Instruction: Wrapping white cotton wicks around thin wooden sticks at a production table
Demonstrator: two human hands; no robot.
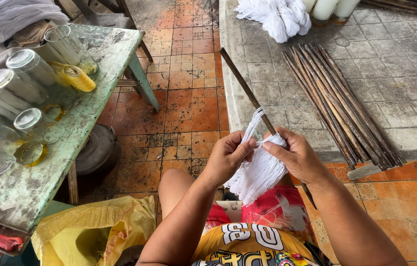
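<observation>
White string bundle [260, 170] held at centre frame above the lap, draped over a dark wooden stick [247, 93] whose long axis runs from upper left, away from the body, down to lower right past the right wrist. Far left: green worn table [31, 187] carrying clear glass jars [26, 74] lying on their sides, one with yellow wax [78, 78] inside; yellow plastic bag [95, 226] below its near edge. Left hand [225, 157] closed in a pinch on a few strands just left of the stick, pulling them taut upward. Right hand [297, 157] clenched around the bundle's top and the stick together, thumb pressing the strands; nearer of the two to the stick. Further right, well apart: pile of spare sticks [341, 103] on the grey concrete slab [395, 64], lying roughly parallel to the held one. More white string [277, 15] at top. Nothing between hands and bundle.
</observation>
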